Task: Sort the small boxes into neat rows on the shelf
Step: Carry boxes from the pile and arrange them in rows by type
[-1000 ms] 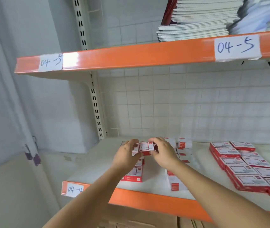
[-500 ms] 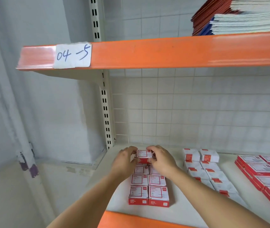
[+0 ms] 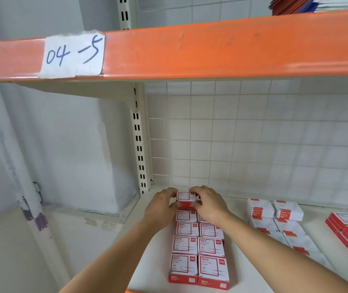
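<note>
A white metal shelf (image 3: pixel 152 261) sits under an orange shelf beam (image 3: pixel 211 49) bearing a white paper label (image 3: pixel 72 55) marked "04 -5". On the shelf, red-and-white small cardboard boxes (image 3: pixel 198 248) lie in 2 neat columns near its left end. At the back of these columns, the left hand (image 3: pixel 161 208) and right hand (image 3: pixel 210 205) each grip 1 side of a single red-and-white box (image 3: pixel 185 199), fingers closed on it.
</note>
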A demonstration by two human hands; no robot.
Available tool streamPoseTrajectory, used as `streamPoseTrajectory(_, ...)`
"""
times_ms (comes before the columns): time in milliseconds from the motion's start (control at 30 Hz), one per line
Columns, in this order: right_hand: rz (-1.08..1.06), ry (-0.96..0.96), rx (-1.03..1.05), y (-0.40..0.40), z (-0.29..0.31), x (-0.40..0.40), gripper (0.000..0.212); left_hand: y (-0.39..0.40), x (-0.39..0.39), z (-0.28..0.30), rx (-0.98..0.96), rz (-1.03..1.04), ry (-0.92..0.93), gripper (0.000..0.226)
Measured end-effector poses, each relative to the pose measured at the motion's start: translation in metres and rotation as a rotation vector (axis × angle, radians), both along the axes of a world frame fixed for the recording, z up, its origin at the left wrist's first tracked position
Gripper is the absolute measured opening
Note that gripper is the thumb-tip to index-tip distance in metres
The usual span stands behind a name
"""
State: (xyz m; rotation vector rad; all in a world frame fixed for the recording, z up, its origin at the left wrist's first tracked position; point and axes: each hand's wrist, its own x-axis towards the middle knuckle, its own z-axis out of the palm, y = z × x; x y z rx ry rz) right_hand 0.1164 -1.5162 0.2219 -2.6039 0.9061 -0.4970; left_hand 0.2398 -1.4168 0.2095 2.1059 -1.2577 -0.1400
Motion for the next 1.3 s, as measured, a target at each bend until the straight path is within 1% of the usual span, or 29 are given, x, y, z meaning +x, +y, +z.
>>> streamPoseTrajectory(67, -0.007, 0.01, -0.012, 0.001, 0.0, 0.0, 0.043, 0.002, -0.001, 0.0, 0.002, -0.012, 0.008, 0.037)
streamPoseTrajectory(167, -0.013, 0.053, -0.059, 0.004, 0.004, -0.002, 0.047, 0.006, -0.006, 0.002, 0.008, -0.027, 0.001, 0.047)
streamPoseTrajectory(267, -0.034, 0.08, -0.155, 0.011, 0.008, -0.01, 0.051, 0.012, -0.012, 0.005, 0.004, -0.05, -0.085, 0.054)
streamPoseTrajectory(400, -0.093, 0.095, -0.268, 0.024, 0.011, -0.032, 0.05, 0.02, -0.026, 0.01, -0.034, -0.083, -0.246, 0.052)
streamPoseTrajectory(500, -0.147, 0.095, -0.293, 0.037, 0.012, -0.056, 0.05, 0.027, -0.039, 0.01, -0.054, -0.139, -0.295, 0.05)
streamPoseTrajectory(600, -0.229, 0.1, -0.303, 0.05, 0.012, -0.088, 0.05, 0.034, -0.055, 0.008, -0.034, -0.221, -0.366, 0.048)
streamPoseTrajectory(700, -0.313, 0.117, -0.307, 0.061, 0.013, -0.124, 0.048, 0.035, -0.076, 0.007, -0.019, -0.299, -0.393, 0.048)
streamPoseTrajectory(867, -0.455, 0.141, -0.328, 0.074, 0.018, -0.191, 0.047, 0.026, -0.129, 0.015, -0.074, -0.436, -0.386, 0.047)
streamPoseTrajectory(1033, -0.596, 0.168, -0.306, 0.082, 0.019, -0.265, 0.049, 0.015, -0.196, 0.018, -0.084, -0.559, -0.416, 0.047)
streamPoseTrajectory(1300, -0.771, 0.223, -0.301, 0.097, 0.017, -0.409, 0.049, -0.005, -0.339, 0.013, -0.103, -0.739, -0.381, 0.048)
